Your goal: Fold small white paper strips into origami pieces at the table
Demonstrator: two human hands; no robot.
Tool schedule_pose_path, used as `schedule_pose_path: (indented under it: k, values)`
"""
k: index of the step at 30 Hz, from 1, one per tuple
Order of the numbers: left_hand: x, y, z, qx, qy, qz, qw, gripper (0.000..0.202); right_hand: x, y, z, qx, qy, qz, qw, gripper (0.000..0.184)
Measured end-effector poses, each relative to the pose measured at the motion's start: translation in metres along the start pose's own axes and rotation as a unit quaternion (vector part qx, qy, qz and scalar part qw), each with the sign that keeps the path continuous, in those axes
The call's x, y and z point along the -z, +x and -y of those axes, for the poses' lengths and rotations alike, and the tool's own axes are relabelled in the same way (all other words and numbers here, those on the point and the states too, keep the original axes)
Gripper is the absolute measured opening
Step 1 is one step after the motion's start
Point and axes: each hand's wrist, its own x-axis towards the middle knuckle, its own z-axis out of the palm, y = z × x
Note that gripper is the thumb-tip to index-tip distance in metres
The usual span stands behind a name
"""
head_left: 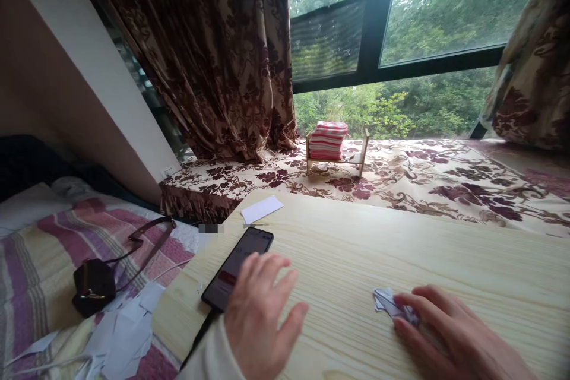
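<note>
Fingers apart, my left hand (262,314) hovers over the wooden table (338,249) and partly covers a smartphone (243,252). The phone lies with its screen up and a dark cable runs from its lower end. On the right, the thumb and fingers of my right hand (454,332) close on a small piece of folded white paper (385,300) at the tabletop. Its near end is hidden by my fingers. A flat white paper strip (262,209) rests just beyond the phone, near the table's far left corner.
White paper pieces (120,332) are piled on the striped bed (40,261) at left, with a dark strapped bag (93,286) beside them. Behind the table, a small wooden rack (365,151) bearing folded red-and-white cloths (327,141) stands on the floral window ledge (401,181).
</note>
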Motion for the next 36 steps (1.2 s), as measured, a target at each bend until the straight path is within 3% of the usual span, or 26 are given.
schedule_pose_path:
  k: [3,6,10,14,18,20,22,24,26,28,30,36]
  values:
    - [-0.022,0.031,-0.035,-0.026,-0.095,0.114,0.989,0.021,-0.001,0.002,-0.001,-0.008,0.01,0.02,1.0,0.025]
    - [-0.046,0.06,-0.048,-0.031,-0.106,0.168,0.98,0.019,0.002,0.008,0.002,-0.034,0.015,0.044,0.998,0.017]
    - [-0.072,0.078,-0.048,-0.01,-0.137,0.162,0.977,0.016,0.008,0.021,0.007,-0.086,0.009,0.115,0.99,0.01]
    - [-0.087,0.072,-0.045,0.018,-0.235,0.114,0.965,0.013,0.01,0.022,0.01,-0.133,0.029,0.116,0.984,0.01]
    - [-0.089,0.066,-0.047,0.071,-0.352,0.129,0.924,0.02,0.01,0.018,0.015,-0.166,0.111,0.099,0.975,0.007]
    - [-0.087,0.068,-0.049,0.139,-0.431,0.175,0.874,0.028,0.011,0.019,0.019,-0.198,0.187,0.099,0.957,0.003]
    - [-0.082,0.072,-0.049,0.22,-0.521,0.23,0.792,0.037,0.013,0.022,0.023,-0.245,0.293,0.099,0.919,0.011]
    - [-0.077,0.075,-0.048,0.273,-0.587,0.274,0.712,0.039,0.016,0.025,0.026,-0.288,0.405,0.091,0.863,0.018]
    - [-0.072,0.078,-0.048,0.29,-0.604,0.308,0.675,0.036,0.019,0.027,0.029,-0.312,0.492,0.077,0.809,0.024]
    - [-0.068,0.08,-0.05,0.277,-0.61,0.332,0.664,0.032,0.022,0.028,0.03,-0.324,0.542,0.07,0.773,0.026]
    - [-0.066,0.08,-0.053,0.258,-0.611,0.339,0.667,0.03,0.024,0.027,0.03,-0.33,0.555,0.067,0.761,0.026]
    - [-0.063,0.08,-0.06,0.266,-0.594,0.331,0.683,0.029,0.029,0.024,0.029,-0.311,0.505,0.064,0.803,0.027]
